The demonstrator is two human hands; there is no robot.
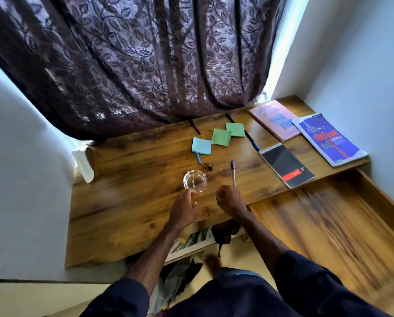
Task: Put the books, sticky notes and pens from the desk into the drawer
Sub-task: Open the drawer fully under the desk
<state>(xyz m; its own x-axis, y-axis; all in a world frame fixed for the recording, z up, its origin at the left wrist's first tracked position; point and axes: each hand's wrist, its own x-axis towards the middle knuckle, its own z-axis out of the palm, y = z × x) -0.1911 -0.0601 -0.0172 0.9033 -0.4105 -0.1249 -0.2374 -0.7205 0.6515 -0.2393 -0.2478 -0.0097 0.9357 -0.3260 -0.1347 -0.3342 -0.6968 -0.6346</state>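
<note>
On the wooden desk (127,207) lie a blue sticky pad (201,145) and two green sticky pads (221,137) (235,129). A purple-capped pen (233,173) lies just beyond my right hand (230,199), which is curled into a fist with nothing seen in it. My left hand (185,205) hovers with fingers apart beside a glass bowl (195,180). More pens: a blue one (198,158) under the blue pad, a dark one (252,140), two black ones (194,126) (229,117) at the back. At the right lie a black spiral notebook (286,165), a pink book (275,120) and a blue book (328,139).
A small dark object (209,167) lies beside the bowl. A patterned curtain (145,65) hangs behind the desk. A lower wooden surface (328,225) extends at the right. A rolled paper (83,165) sits at the desk's left edge. Clutter shows under the desk's front edge.
</note>
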